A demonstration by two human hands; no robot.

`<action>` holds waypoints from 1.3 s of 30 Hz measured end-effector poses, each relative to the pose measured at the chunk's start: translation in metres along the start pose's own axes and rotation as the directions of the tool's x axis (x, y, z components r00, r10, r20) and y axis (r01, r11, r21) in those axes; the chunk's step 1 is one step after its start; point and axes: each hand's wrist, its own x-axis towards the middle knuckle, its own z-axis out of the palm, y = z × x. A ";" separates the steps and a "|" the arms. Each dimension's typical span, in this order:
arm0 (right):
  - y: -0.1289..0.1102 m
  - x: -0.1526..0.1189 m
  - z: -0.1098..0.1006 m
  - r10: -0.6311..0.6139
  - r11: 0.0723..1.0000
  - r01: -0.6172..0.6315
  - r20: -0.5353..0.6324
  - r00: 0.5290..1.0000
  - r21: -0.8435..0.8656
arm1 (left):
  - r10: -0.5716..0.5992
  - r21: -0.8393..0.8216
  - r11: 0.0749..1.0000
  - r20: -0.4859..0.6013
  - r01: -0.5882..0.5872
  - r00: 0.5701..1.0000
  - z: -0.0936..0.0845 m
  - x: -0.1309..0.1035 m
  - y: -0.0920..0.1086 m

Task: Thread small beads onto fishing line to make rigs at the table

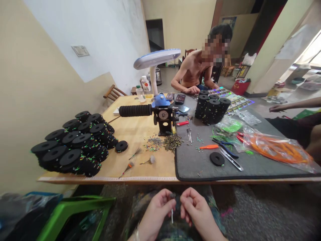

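Observation:
Below the table's front edge, over my lap, my left hand (162, 206) pinches a small dark tuft (172, 195) with a thin white stem (172, 216) hanging under the fingers. Just to its right and apart from it, my right hand (192, 206) is closed, thumb against fingertips; whatever it pinches is too small to make out. On the wood beyond the hands lie an orange-tipped piece (130, 165) and a grey-tufted piece (151, 159). Behind them are piles of small grey beads (155, 142) and black-and-gold beads (172, 142).
Stacked black foam spools (71, 157) fill the table's left; more spools (212, 108) stand on the grey mat (195, 164). A black-handled device (164, 117) and lamp (157, 58) stand mid-table. Scissors, pliers and orange bagged material (278, 147) lie right. A person (194, 70) sits opposite; another person's arm (298, 104) shows right.

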 end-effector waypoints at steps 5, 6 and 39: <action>0.010 0.001 0.000 0.007 1.000 -0.007 -0.010 1.000 -0.024 | -0.048 -0.048 0.998 0.052 0.050 0.997 0.004 0.002 -0.015; 0.012 0.001 -0.001 0.005 0.999 -0.006 -0.017 1.000 -0.032 | -0.049 -0.051 0.997 0.056 0.052 0.997 0.005 0.002 -0.016; 0.021 0.007 -0.007 -0.024 0.986 0.020 -0.020 1.000 -0.164 | 0.018 0.031 0.999 0.084 -0.021 0.996 0.009 0.005 -0.021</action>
